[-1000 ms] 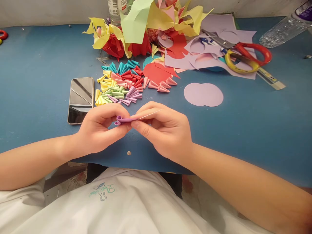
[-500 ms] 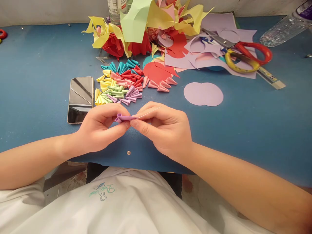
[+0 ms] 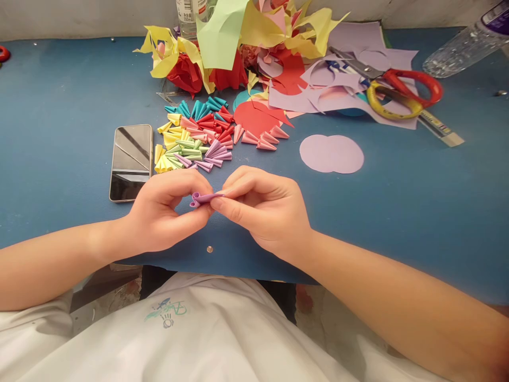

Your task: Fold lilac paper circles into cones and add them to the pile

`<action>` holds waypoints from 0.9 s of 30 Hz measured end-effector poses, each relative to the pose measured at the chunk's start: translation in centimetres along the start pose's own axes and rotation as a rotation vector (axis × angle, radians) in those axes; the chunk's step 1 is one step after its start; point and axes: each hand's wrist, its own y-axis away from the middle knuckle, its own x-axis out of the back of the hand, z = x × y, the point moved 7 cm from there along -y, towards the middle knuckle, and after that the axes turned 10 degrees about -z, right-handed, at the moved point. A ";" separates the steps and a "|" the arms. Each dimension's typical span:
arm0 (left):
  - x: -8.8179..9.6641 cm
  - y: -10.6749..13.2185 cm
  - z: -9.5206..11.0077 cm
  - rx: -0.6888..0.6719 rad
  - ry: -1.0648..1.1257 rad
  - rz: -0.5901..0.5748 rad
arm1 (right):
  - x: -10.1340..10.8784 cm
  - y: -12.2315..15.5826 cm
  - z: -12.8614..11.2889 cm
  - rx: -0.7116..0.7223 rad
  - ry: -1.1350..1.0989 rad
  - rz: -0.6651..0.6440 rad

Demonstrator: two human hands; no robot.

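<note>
Both hands meet over the near part of the blue table (image 3: 417,212). Between their fingertips sits a small purple paper roll (image 3: 202,198), curled at its left end and tapering to the right. My left hand (image 3: 165,209) pinches the curled end with thumb and fingers. My right hand (image 3: 264,207) is closed on the narrow end. Just behind the hands lies a heap of small rolled paper cones (image 3: 199,139) in yellow, green, purple, red, teal and pink. Two overlapping lilac paper circles (image 3: 332,154) lie flat to the right.
A phone (image 3: 131,162) lies face up left of the cones. At the back are a pile of cut paper scraps (image 3: 254,42), red-and-yellow scissors (image 3: 401,90), a ruler (image 3: 441,127), an upright bottle (image 3: 191,16) and a lying plastic bottle (image 3: 465,45).
The thin pale stick that stuck out to the right above my right hand's fingers no longer shows. The hands have closed in slightly on the purple roll; nothing else moved.
</note>
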 end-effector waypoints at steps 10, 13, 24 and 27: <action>0.1 -0.2 -0.7 0.073 0.164 0.020 | -0.2 0.0 -1.3 0.088 0.141 -0.028; 0.0 -0.2 -0.9 0.091 0.168 -0.005 | 0.0 0.0 -1.7 0.102 0.181 -0.016; 0.2 0.1 -1.1 0.113 0.110 0.056 | 0.4 0.2 -1.3 0.050 0.171 0.043; 0.3 0.1 -0.9 0.116 0.094 0.049 | 0.4 0.2 -1.1 0.033 0.167 0.035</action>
